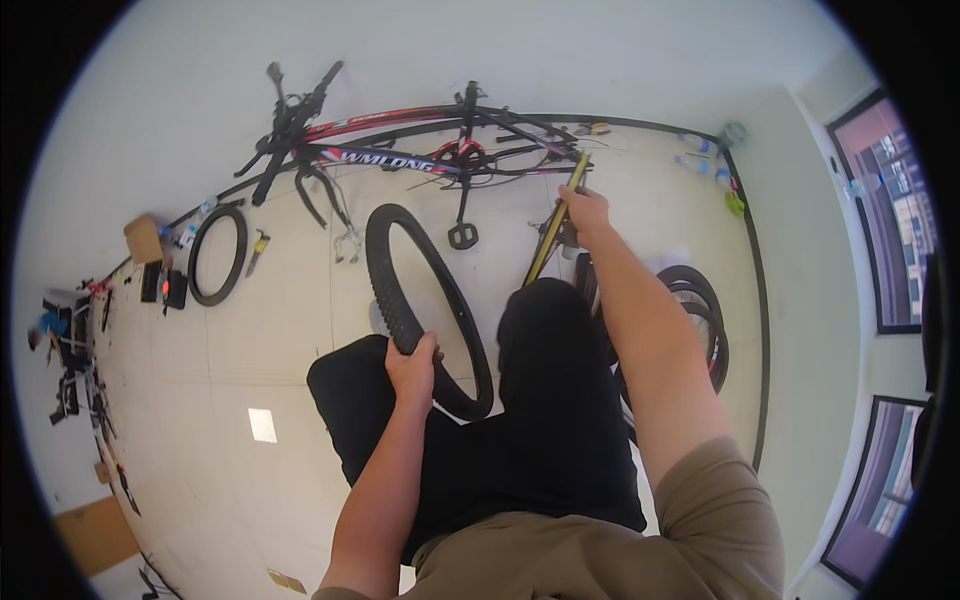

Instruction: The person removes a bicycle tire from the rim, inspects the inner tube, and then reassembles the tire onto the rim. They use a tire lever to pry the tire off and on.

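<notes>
My left hand (pixel 412 370) grips the lower part of a black knobby bicycle tire (pixel 392 285). The tire stands upright and tilted between my knees, and its opening shows no rim inside. On the right, my right hand (pixel 585 217) is closed around a narrow black-edged piece with a yellow band (pixel 549 243). It looks like a bicycle wheel rim seen edge-on, leaning past my right knee. Its lower part is hidden by my leg. Beyond both hands a black, red and white bicycle frame (pixel 390 160) leans along the wall, with a pedal (pixel 463 236) hanging toward me.
Wheels (pixel 700 300) lie right of my arm. Bottles (pixel 692 160) and a green item (pixel 735 204) sit by the right wall. To the left are another tire (pixel 218 256), a yellow-and-black tool (pixel 258 252) and a cardboard box (pixel 143 240). A person (pixel 48 328) is at far left.
</notes>
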{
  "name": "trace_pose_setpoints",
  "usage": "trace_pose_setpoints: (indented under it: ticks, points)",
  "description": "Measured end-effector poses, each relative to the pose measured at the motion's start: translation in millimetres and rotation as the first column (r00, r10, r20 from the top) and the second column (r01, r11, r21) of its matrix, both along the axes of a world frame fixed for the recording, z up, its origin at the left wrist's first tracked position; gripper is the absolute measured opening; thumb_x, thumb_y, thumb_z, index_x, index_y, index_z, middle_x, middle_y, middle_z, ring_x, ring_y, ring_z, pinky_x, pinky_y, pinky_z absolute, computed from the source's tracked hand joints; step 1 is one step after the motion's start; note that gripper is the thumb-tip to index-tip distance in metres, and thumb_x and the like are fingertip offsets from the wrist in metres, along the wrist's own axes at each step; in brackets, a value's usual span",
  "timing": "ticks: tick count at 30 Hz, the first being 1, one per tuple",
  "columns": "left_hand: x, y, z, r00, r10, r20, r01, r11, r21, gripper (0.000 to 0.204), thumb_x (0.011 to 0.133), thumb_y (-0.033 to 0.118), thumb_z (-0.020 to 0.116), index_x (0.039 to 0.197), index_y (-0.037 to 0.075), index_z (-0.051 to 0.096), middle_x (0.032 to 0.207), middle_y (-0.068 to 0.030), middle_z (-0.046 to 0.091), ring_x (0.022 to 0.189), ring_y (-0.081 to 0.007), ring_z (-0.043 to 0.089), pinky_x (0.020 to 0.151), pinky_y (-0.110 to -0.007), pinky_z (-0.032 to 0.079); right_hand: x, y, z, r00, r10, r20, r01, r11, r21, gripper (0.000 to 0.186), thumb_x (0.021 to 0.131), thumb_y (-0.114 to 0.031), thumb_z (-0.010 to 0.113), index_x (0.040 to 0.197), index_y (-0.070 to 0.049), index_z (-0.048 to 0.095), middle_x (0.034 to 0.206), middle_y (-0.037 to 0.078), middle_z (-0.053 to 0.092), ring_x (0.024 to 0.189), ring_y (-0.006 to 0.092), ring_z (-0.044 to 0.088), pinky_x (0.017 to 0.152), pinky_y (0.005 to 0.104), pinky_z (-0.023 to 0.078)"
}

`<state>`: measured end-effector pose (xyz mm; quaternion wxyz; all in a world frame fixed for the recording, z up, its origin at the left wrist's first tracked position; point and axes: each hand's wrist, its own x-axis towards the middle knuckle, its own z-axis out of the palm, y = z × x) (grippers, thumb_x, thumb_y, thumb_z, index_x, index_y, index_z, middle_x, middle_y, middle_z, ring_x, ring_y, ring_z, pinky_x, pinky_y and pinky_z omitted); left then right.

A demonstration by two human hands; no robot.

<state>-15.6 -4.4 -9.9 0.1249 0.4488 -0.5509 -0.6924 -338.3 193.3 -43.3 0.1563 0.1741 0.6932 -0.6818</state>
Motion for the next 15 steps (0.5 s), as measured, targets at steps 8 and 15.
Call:
trace_pose_setpoints:
  ticks: [8, 15]
  points:
    - [0.6, -9.2, -10.1, 0.999, 0.029, -0.015, -0.030, 0.999, -0.037, 0.020, 0.087, 0.012, 0.070, 0.100, 0.003, 0.057, 0.074, -0.0071, 0.062, 0.062, -0.0193, 0.062, 0.058, -0.034, 0.053, 20.0, 6.8, 21.0, 0.932, 0.271, -0.242, -0.036, 0.733, 0.680, 0.048, 0.081, -0.037, 0.072, 0.111, 0.000, 0.063, 0.088, 0.020, 0.071, 0.082, 0.0357, 0.070, 0.075, 0.0441, 0.055]
    - [-6.6, -10.0, -17.3, 1.000, -0.021, 0.015, 0.021, 0.999, -0.030, 0.024, 0.088, 0.011, 0.070, 0.106, 0.002, 0.057, 0.082, -0.0073, 0.063, 0.069, -0.0183, 0.063, 0.061, -0.034, 0.055, 125.9, 47.0, -12.6, 0.920, 0.389, -0.049, -0.200, 0.574, 0.794, 0.031, 0.090, -0.026, 0.059, 0.110, -0.003, 0.055, 0.092, 0.023, 0.070, 0.090, 0.0431, 0.069, 0.082, 0.0527, 0.054]
